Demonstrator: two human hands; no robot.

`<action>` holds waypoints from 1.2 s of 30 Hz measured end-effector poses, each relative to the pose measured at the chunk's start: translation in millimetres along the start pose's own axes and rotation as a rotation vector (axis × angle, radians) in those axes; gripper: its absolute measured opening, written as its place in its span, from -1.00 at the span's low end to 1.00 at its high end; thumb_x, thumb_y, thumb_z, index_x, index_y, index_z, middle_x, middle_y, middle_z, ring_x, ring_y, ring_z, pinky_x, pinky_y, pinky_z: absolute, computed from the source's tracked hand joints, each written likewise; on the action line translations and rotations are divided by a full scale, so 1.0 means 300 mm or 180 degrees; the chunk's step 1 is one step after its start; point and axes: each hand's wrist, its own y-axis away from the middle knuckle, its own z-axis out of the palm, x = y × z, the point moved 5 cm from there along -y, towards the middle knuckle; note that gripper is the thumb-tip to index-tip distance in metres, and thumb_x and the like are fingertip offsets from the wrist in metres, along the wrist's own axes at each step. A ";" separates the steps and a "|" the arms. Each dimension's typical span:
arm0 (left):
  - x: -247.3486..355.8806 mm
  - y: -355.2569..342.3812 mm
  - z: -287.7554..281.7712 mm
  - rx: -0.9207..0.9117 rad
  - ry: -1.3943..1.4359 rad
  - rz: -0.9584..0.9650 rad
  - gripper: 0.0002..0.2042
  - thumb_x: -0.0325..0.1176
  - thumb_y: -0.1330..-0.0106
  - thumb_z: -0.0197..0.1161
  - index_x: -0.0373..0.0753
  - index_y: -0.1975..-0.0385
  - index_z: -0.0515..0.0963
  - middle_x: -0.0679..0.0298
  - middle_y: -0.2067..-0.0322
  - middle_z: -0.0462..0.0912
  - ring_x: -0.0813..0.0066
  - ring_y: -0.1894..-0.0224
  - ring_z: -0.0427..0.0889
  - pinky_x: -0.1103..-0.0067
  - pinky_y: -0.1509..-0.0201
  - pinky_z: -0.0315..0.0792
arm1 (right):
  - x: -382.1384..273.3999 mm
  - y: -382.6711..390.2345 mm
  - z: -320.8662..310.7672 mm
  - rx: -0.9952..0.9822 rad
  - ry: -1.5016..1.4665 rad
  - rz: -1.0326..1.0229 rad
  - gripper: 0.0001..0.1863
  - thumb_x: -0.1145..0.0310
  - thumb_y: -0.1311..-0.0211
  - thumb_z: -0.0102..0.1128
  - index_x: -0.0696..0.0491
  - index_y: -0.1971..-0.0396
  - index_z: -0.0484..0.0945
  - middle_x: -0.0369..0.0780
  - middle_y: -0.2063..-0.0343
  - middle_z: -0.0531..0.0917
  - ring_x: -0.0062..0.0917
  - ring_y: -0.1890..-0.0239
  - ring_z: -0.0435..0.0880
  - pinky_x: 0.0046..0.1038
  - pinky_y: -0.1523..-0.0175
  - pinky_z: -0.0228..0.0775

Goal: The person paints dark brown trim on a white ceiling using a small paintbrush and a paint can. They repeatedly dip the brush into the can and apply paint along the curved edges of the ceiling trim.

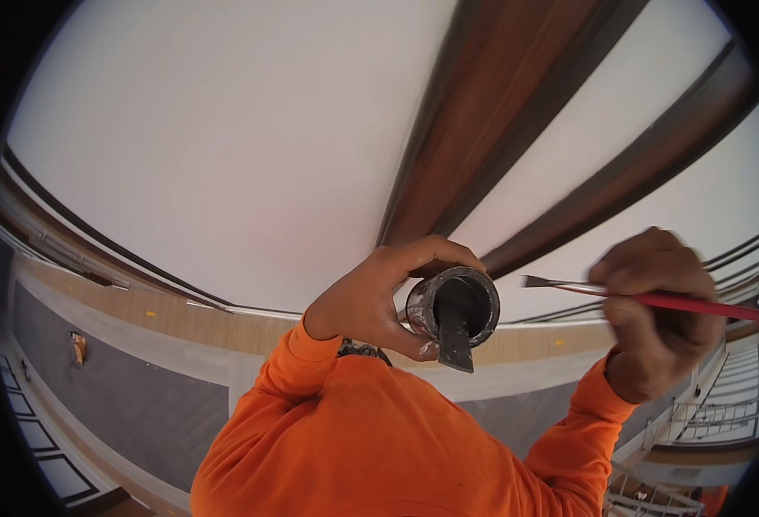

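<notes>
My left hand (371,297) is wrapped around a small round paint can (412,308), its dark opening facing up. A flat, dark stirring stick (456,346) leans out over the near rim of the can, coated in dark paint. To the right, my right hand (659,302) grips a thin paintbrush (690,302) with a red handle. Its dark bristle tip points left toward the can, a short gap away from the rim. How much paint is inside cannot be made out.
Ahead stands a white wall (224,146) with dark-edged brown wooden trim (491,95) and a second brown strip (647,159). Below lies a floor with a grey patterned panel (130,388) and a wood-toned border (190,323). Metal railings (715,414) show at the lower right.
</notes>
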 end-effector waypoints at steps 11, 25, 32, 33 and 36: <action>-0.044 -0.086 0.059 -0.0256 0.0212 -0.0236 -0.19 -0.38 0.22 0.65 -0.29 -0.17 0.46 0.14 -0.01 0.64 0.30 -0.04 0.69 0.45 -0.15 0.55 | 0.116 0.048 0.132 -0.0464 0.0569 0.1123 -0.76 0.48 0.19 0.61 0.06 0.44 0.74 -0.29 0.47 0.74 -0.49 0.37 0.62 -0.45 0.26 0.43; -0.038 -0.077 -0.003 -0.0446 0.0132 -0.0146 -0.13 -0.33 0.20 0.67 -0.37 -0.22 0.40 0.09 -0.07 0.59 0.32 -0.11 0.63 0.43 -0.24 0.51 | 0.133 0.020 0.148 -0.0280 0.0399 0.1294 -0.80 0.45 0.11 0.61 0.09 0.44 0.74 -0.29 0.49 0.74 -0.48 0.42 0.65 -0.43 0.33 0.39; -0.023 -0.100 -0.021 -0.0479 0.0362 -0.0292 -0.15 -0.28 0.20 0.67 -0.34 -0.20 0.44 0.11 -0.05 0.62 0.31 -0.08 0.66 0.43 -0.23 0.51 | 0.122 0.008 0.173 -0.0331 0.0107 0.1623 -0.81 0.43 0.09 0.62 0.11 0.45 0.77 -0.27 0.53 0.74 -0.48 0.46 0.65 -0.45 0.35 0.39; -0.022 -0.101 -0.025 -0.0503 0.0229 -0.0281 -0.15 -0.26 0.21 0.67 -0.34 -0.20 0.45 0.11 -0.05 0.63 0.30 -0.08 0.66 0.42 -0.24 0.51 | 0.118 0.008 0.173 -0.0288 0.0041 0.1658 -0.81 0.43 0.09 0.62 0.11 0.45 0.77 -0.26 0.53 0.74 -0.49 0.47 0.65 -0.46 0.35 0.39; -0.023 -0.101 -0.035 -0.0573 0.0101 -0.0267 -0.15 -0.23 0.22 0.66 -0.33 -0.19 0.46 0.10 -0.05 0.63 0.25 -0.08 0.67 0.39 -0.25 0.50 | 0.114 0.016 0.158 0.0131 0.0260 0.1979 -0.81 0.42 0.06 0.63 0.13 0.47 0.75 -0.23 0.53 0.74 -0.52 0.50 0.65 -0.49 0.35 0.41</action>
